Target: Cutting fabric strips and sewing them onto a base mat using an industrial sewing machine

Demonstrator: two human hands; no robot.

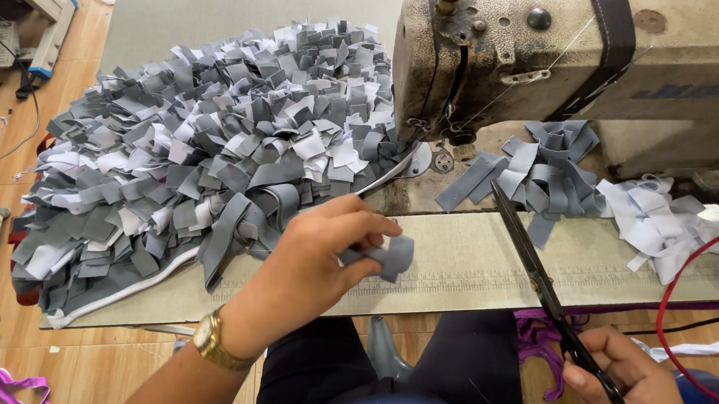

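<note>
The sewing machine [584, 66], old and worn, stands at the far right of its table [180, 8] and serves as the landmark here. Left of the machine lies the rug [204, 159], a broad mat thickly covered with looped grey and white fabric strips; its near right corner reaches up to the needle area under the machine's head. Nearly all of the rug's visible face is already tufted, and only a narrow plain band shows along its near edge, so the work looks far along, with little bare backing left, as far as this view shows. Under the machine's arm, to the right of the needle, rests a grey pile [536, 175] of cut strips, and farther right a white pile [653, 224], both unused so far.

In front of the machine, near the table's front edge, the left hand [314, 262], with a gold watch at the wrist, is closed around a folded grey strip [389, 255], pinched between thumb and fingers just right of the rug's edge. Below and right of the machine, off the table, the right hand [635, 381] grips the handles of black scissors [538, 271], whose closed blades point up toward the grey pile.
</note>
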